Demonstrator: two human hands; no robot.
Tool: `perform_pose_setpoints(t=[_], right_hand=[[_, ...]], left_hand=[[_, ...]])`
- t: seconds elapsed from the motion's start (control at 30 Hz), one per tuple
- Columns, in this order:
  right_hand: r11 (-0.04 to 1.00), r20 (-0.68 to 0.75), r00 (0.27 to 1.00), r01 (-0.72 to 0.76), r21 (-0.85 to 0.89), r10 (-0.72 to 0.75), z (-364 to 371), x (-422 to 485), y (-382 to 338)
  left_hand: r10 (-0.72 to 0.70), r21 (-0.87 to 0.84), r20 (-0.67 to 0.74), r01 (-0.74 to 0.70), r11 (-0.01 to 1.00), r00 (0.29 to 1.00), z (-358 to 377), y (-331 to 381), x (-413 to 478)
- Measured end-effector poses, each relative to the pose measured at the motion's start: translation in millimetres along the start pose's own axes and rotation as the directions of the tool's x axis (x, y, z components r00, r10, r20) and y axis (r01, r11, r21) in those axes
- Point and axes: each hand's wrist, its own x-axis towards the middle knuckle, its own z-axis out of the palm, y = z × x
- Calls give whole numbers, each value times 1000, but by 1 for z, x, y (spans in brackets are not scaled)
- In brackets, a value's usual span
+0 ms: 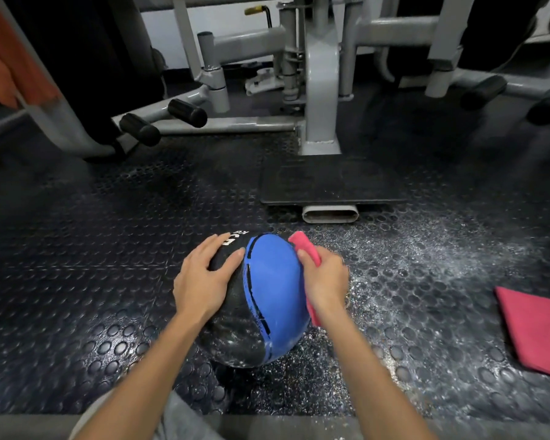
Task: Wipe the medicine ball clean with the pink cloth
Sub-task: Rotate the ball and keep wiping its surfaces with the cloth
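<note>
A blue and black medicine ball (pixel 267 293) with white lettering sits on the studded rubber floor in front of me. My left hand (pixel 205 277) lies flat on its black left side, fingers spread. My right hand (pixel 326 281) grips a folded pink cloth (pixel 305 247) and holds it against the ball's right side. One end of the cloth sticks out beyond my fingers and the other end shows below my wrist.
A second pink cloth (pixel 537 331) lies folded on the floor at the right. A grey gym machine (pixel 319 90) with a black footplate (pixel 327 182) stands just beyond the ball. White specks cover the floor (pixel 426 265) right of the ball.
</note>
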Motion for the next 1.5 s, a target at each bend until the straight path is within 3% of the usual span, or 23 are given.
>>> perform_pose_setpoints(t=[0.03, 0.1, 0.17, 0.23, 0.33, 0.4, 0.47, 0.57, 0.63, 0.73, 0.83, 0.93, 1.0, 1.03, 1.1, 1.17, 1.2, 1.23, 1.27, 1.33, 1.4, 1.43, 1.5], right_hand=[[982, -46, 982, 182, -49, -185, 5, -18, -3], [842, -59, 845, 520, -145, -532, 18, -54, -10], [725, -38, 755, 612, -316, -655, 27, -65, -13], [772, -6, 817, 543, -330, -577, 26, -44, -14], [948, 73, 972, 236, -213, -225, 9, 2, -11], [989, 89, 993, 90, -121, -79, -2, 12, -17], [945, 100, 971, 233, -229, -215, -2, -8, -21], [738, 135, 834, 539, -406, -535, 10, -57, -22], [677, 183, 801, 584, -448, -571, 12, -60, -18], [764, 185, 868, 493, -416, -460, 0, -28, -10], [851, 178, 915, 402, -339, -361, -12, 5, 3], [972, 126, 974, 202, -120, -187, -30, 30, 11], [993, 78, 993, 92, -67, -87, -40, 34, 15], [990, 36, 993, 114, -81, -112, -42, 29, 16], [941, -45, 948, 304, -149, -314, -42, 11, 10], [799, -41, 828, 526, -290, -560, -39, 1, 5], [739, -24, 791, 561, -373, -612, -39, 7, 9], [733, -23, 799, 539, -414, -601, -39, 21, 20], [812, -28, 867, 455, -365, -498, -40, 39, 33], [990, 43, 993, 109, -84, -106, -44, 70, 58], [988, 200, 970, -150, 46, 138, -46, 76, 71], [977, 205, 963, -195, 81, 176, -47, 73, 74], [968, 94, 987, -150, 199, 134, -47, 61, 67]], left_hand=[[2, -6, 1, -2, 1000, 1000, 0, -1, 0], [11, -20, 10, -11, 1000, 1000, -1, -6, 1], [26, -48, 19, -25, 999, 999, -2, -9, 0], [19, -76, 4, -18, 997, 1000, -3, -13, -2], [21, -26, -22, -21, 999, 1000, -2, -9, -6], [13, 22, -46, -12, 1000, 999, 2, -2, -7], [-4, 26, -51, 5, 1000, 999, 5, 3, -4], [-23, 74, -18, 25, 997, 1000, 11, 9, 5], [-57, 108, 42, 53, 993, 997, 11, 12, 11], [-85, 13, 178, 84, 996, 980, -1, 9, 18], [53, -135, 273, -16, 991, 960, -12, 1, 22], [234, -155, 266, -198, 968, 935, 1, 2, 19], [242, -183, 198, -206, 961, 950, 21, 9, 11], [222, -180, 147, -195, 964, 964, 31, 14, 9], [193, -114, 104, -181, 977, 976, 42, 27, 10], [192, -35, 129, -189, 981, 973, 48, 38, 16], [194, -11, 144, -194, 981, 970, 50, 42, 20], [189, -3, 154, -191, 982, 970, 51, 44, 22], [181, -3, 160, -183, 983, 970, 52, 45, 22], [163, -3, 157, -165, 986, 974, 54, 47, 23], [132, 19, 141, -136, 991, 981, 56, 48, 24], [120, 31, 132, -125, 992, 984, 55, 48, 25], [95, 41, 121, -101, 994, 988, 54, 46, 28]])
